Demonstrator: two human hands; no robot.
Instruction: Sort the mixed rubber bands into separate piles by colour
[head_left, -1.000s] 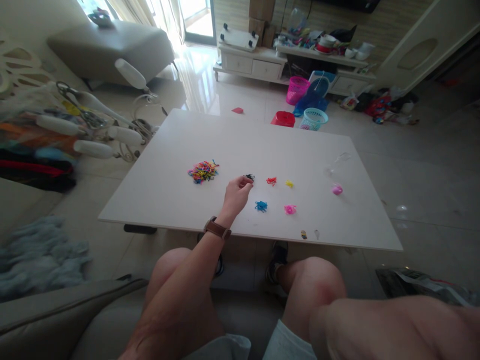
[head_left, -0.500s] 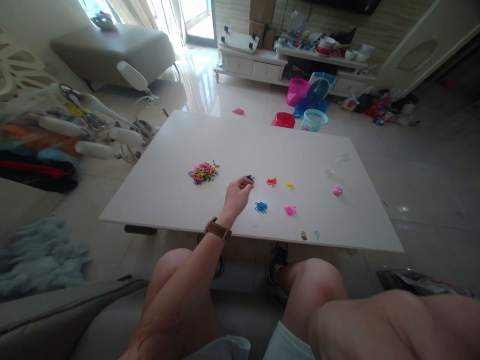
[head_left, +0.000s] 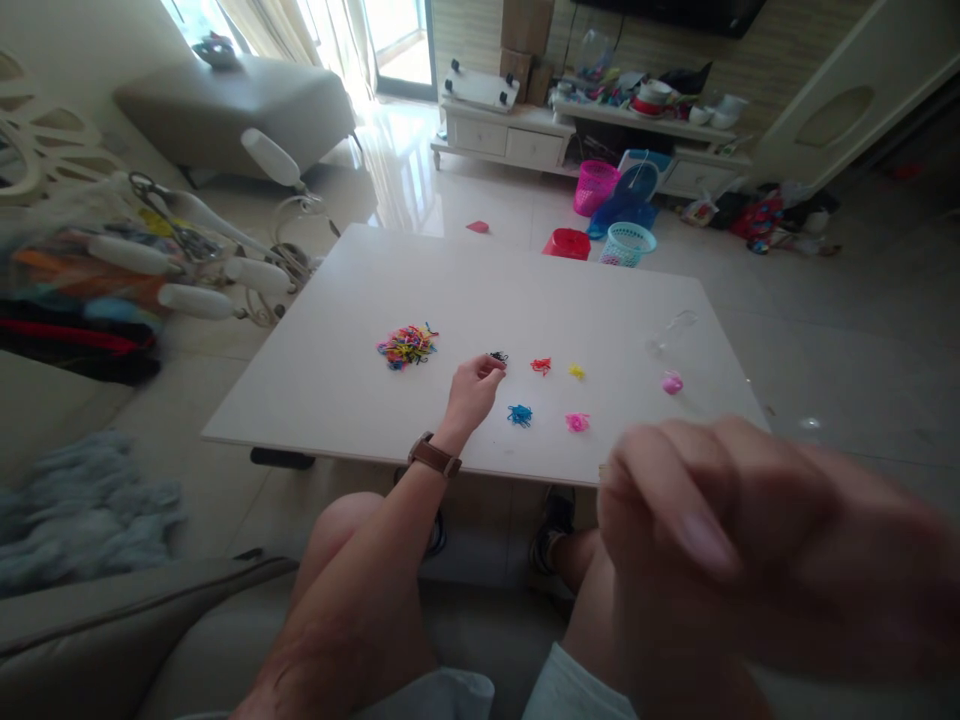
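My left hand (head_left: pixel 475 388), with a brown-strapped watch (head_left: pixel 434 455) on its wrist, reaches over the white table (head_left: pixel 300 390). Its fingers are pinched together beside a small black pile (head_left: pixel 498 357) of thin bands; whether they hold one is too small to see. Close to the camera, my right hand (head_left: pixel 697 500) is raised, blurred, its fingers curled in. Its inside is hidden. Left of my left hand lies a mixed heap of colourful thin bands (head_left: pixel 407 346). Smaller piles are sorted by colour: red (head_left: pixel 541 366), yellow (head_left: pixel 576 371), blue (head_left: pixel 520 415) and pink (head_left: pixel 577 423).
Toward the table's right side sit a pink round object (head_left: pixel 672 383) and a clear object (head_left: pixel 679 325). Beyond the far edge stand a red stool (head_left: pixel 567 243) and a light-blue basket (head_left: pixel 628 243). A white lamp-like fixture (head_left: pixel 259 275) borders the table's left side.
My right hand has risen from low at the right into view near the camera, covering the table's front right corner and the small items there. My left hand has stayed at the black pile.
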